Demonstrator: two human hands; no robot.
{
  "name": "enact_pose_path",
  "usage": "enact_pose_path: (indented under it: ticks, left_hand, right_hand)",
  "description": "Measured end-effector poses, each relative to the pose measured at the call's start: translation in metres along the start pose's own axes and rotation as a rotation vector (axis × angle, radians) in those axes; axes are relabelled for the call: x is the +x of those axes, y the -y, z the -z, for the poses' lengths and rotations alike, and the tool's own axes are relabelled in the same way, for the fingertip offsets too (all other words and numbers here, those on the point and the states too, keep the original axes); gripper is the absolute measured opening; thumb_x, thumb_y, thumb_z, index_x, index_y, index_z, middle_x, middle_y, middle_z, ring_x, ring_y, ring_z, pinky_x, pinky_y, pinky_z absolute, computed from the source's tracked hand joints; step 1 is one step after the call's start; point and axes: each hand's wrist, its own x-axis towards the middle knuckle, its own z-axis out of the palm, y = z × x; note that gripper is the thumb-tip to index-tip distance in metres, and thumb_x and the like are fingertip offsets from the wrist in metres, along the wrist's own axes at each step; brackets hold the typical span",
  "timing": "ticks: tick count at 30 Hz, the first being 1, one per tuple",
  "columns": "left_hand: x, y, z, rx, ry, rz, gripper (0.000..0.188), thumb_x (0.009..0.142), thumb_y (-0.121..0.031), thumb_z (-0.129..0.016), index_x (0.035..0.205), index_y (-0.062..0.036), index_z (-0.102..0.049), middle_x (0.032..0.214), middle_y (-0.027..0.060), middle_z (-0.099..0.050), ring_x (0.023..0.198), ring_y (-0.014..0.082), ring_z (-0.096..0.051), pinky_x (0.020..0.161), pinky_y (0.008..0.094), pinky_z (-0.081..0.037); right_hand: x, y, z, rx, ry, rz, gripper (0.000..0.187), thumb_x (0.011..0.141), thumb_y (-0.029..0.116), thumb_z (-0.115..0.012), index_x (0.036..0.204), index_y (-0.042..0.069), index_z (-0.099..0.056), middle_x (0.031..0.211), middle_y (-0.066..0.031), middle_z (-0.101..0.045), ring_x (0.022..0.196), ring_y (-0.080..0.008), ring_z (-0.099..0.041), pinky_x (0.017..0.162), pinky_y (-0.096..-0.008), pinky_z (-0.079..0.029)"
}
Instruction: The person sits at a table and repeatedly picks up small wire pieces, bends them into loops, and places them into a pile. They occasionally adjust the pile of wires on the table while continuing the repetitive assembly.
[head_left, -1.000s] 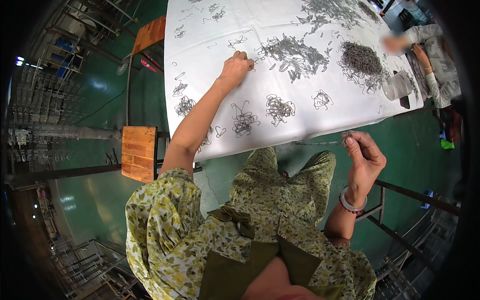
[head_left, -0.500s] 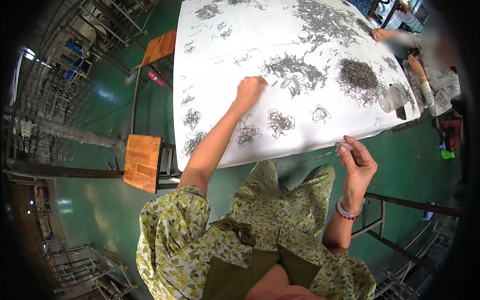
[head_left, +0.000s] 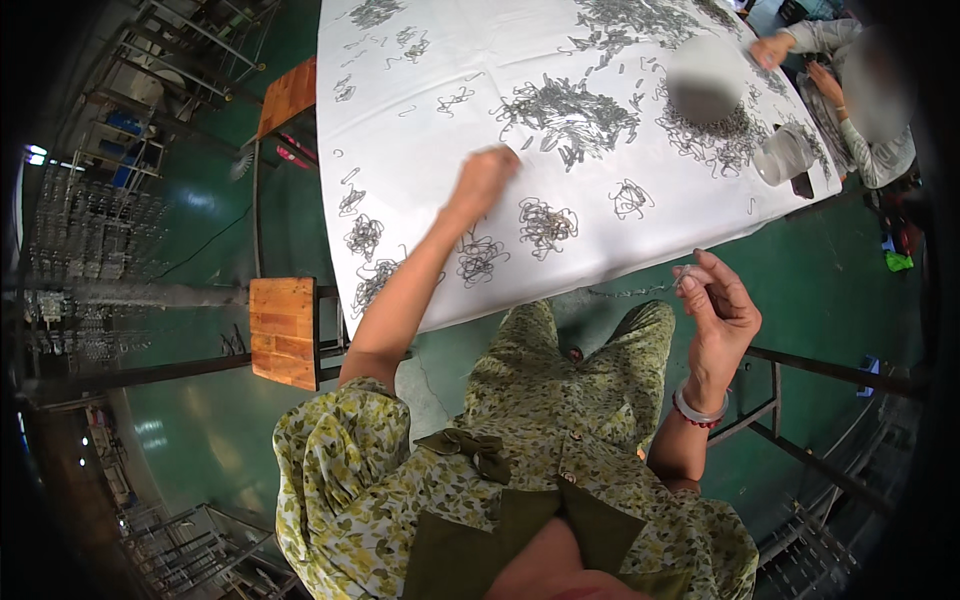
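Observation:
My left hand [head_left: 485,180] reaches over the white-covered table [head_left: 420,140], its fingers curled together. It is close to the near edge of a loose pile of small grey metal pieces [head_left: 580,115]; whatever is between its fingertips is hidden. Just beyond the table's front edge, my right hand [head_left: 722,310] pinches one end of a thin metal chain [head_left: 635,292], which trails leftward over my knees. Between my left forearm and the front edge lie tangled heaps of bent wire hooks [head_left: 547,227], with another small heap of hooks [head_left: 631,199] farther right.
A clear plastic container [head_left: 783,157] lies near the right corner beside a dark heap of metal pieces [head_left: 725,145], partly blurred. At the far right, a co-worker's hand [head_left: 770,52] rests on the table. Wooden stools [head_left: 283,330] stand to the left; a metal bar [head_left: 830,372] runs at right.
The view has shifted, with the table moving slightly up and left in it. My left hand stays near the loose pile, and my right hand keeps its pinch on the chain.

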Motion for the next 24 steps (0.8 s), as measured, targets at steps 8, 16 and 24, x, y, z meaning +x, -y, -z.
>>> enact_pose_path:
  ticks: [8, 16, 24]
  left_hand:
    - [0.045, 0.051, -0.015, 0.230, -0.074, 0.276, 0.026, 0.082, -0.024, -0.064, 0.084, 0.0022, -0.068, 0.076, 0.0234, -0.064, 0.071, 0.0342, -0.063, 0.068, 0.0426, -0.048]
    - [0.057, 0.067, -0.025, 0.405, -0.236, 0.107, 0.011, 0.078, 0.003, -0.048, 0.080, 0.0054, -0.058, 0.081, 0.0258, -0.059, 0.080, 0.0411, -0.060, 0.071, 0.0484, -0.048]
    - [0.028, 0.018, 0.010, -0.001, -0.238, -0.015, 0.017, 0.089, -0.005, -0.052, 0.102, 0.0010, -0.062, 0.085, 0.0159, -0.063, 0.072, 0.0227, -0.061, 0.068, 0.0307, -0.049]
  right_hand:
    - [0.000, -0.003, 0.002, -0.037, -0.044, -0.028, 0.018, 0.077, -0.002, -0.071, 0.095, -0.002, -0.069, 0.093, -0.0079, -0.068, 0.081, -0.0099, -0.061, 0.074, -0.0244, -0.051]
    - [0.006, 0.004, 0.007, -0.039, -0.036, -0.028, 0.022, 0.079, -0.007, -0.068, 0.101, -0.007, -0.064, 0.086, -0.0083, -0.067, 0.083, -0.0157, -0.065, 0.077, -0.0268, -0.054]
    - [-0.006, -0.005, 0.010, 0.037, -0.054, 0.051, 0.025, 0.080, -0.010, -0.064, 0.105, -0.009, -0.062, 0.089, -0.0121, -0.067, 0.085, -0.0196, -0.066, 0.079, -0.0277, -0.052]
